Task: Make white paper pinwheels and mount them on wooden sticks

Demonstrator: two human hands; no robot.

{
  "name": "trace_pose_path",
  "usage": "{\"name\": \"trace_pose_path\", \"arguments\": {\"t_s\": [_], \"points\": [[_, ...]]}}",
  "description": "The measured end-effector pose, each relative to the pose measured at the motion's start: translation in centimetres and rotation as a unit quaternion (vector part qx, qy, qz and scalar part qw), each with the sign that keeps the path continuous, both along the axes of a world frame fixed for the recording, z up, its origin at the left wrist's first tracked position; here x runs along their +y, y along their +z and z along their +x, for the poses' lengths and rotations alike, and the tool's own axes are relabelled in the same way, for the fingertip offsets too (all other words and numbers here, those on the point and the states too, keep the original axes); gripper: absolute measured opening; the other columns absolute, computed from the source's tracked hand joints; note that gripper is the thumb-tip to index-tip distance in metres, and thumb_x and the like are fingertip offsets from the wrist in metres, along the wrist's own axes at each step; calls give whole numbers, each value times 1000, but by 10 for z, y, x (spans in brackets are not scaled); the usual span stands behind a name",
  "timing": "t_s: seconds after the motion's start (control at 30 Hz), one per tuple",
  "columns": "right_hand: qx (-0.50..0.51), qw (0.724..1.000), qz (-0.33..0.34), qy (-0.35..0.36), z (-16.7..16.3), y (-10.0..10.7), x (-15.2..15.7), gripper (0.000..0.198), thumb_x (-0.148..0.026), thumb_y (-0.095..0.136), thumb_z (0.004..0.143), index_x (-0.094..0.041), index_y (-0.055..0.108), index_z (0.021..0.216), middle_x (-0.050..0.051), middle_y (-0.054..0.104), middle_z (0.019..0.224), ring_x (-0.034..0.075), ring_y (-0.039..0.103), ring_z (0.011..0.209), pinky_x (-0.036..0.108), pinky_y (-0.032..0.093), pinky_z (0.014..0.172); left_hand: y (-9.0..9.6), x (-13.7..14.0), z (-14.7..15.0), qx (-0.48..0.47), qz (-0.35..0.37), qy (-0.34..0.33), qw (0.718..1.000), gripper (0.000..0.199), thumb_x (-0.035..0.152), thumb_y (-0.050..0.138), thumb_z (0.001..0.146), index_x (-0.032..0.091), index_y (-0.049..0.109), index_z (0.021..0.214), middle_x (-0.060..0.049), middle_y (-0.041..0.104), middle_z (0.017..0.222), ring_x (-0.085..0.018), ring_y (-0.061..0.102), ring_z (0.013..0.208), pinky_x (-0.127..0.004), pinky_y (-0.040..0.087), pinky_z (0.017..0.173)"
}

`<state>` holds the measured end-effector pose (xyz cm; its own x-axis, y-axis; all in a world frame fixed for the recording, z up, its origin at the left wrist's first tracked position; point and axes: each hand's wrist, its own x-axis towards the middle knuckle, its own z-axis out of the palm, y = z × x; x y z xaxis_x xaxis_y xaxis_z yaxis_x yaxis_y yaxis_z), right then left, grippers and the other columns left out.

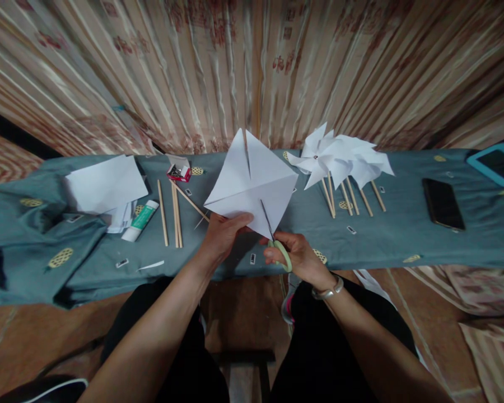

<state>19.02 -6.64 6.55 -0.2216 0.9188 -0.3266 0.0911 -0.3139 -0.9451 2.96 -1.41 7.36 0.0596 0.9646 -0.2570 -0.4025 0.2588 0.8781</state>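
Observation:
A white paper square [256, 173], turned corner-up, is held above the table by my left hand [227, 232], which pinches its lower left edge with the thumb on top. A slit runs from the paper's top corner toward its middle, and a crease or cut line crosses it from the left. In my right hand [296, 252] is a pair of scissors [282, 256] with light green handles. Its fingers are through the handles, and the dark blade lies over the paper's bottom corner, pointing toward the centre.
White paper pinwheels [340, 157] on sticks lie to the right, before a black phone [444, 203] and a blue-framed device [499, 164]. Leftward are wooden sticks [176, 215], a small red box [179, 169], a glue stick [140, 221] and paper sheets [107, 184]. A paper sliver [151, 265] lies near the front edge.

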Motion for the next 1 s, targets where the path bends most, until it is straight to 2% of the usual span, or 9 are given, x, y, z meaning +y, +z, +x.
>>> {"name": "trace_pose_path", "arguments": {"t_s": [0.13,0.3,0.4,0.73,1.0], "points": [[5,1000,2,5,0,3,1,51,-58,82,58,-15,71,84,-2,64,59,10,54,52,21,40,49,0,-1,0,1,10,-12,1000,18,21,80,51,16,65,59,1,64,60,-13,57,54,-24,47,51],[9,1000,21,11,0,3,1,48,-59,81,59,-16,69,78,-1,63,59,10,54,53,21,42,51,6,-3,1,0,-2,-20,1000,18,22,78,50,17,66,62,0,66,61,-15,58,54,-26,49,49],[8,999,28,14,0,2,1,50,-61,79,61,-17,69,81,-1,64,61,11,55,55,22,42,51,6,-3,1,7,-4,-19,1000,19,23,78,50,17,66,63,0,67,60,-16,60,54,-27,51,50],[22,1000,-4,-14,-3,3,1,52,-60,83,54,-17,67,76,-3,60,56,10,53,51,21,42,49,5,-3,1,-17,-6,-16,1000,23,20,80,50,17,67,68,0,68,65,-15,61,56,-27,52,52],[22,999,25,-1,-3,0,0,50,-62,80,60,-17,67,77,-1,63,59,11,54,53,21,42,50,1,-3,0,-17,-17,-17,1000,24,22,82,49,16,68,68,0,70,68,-16,63,61,-29,53,58]]}}
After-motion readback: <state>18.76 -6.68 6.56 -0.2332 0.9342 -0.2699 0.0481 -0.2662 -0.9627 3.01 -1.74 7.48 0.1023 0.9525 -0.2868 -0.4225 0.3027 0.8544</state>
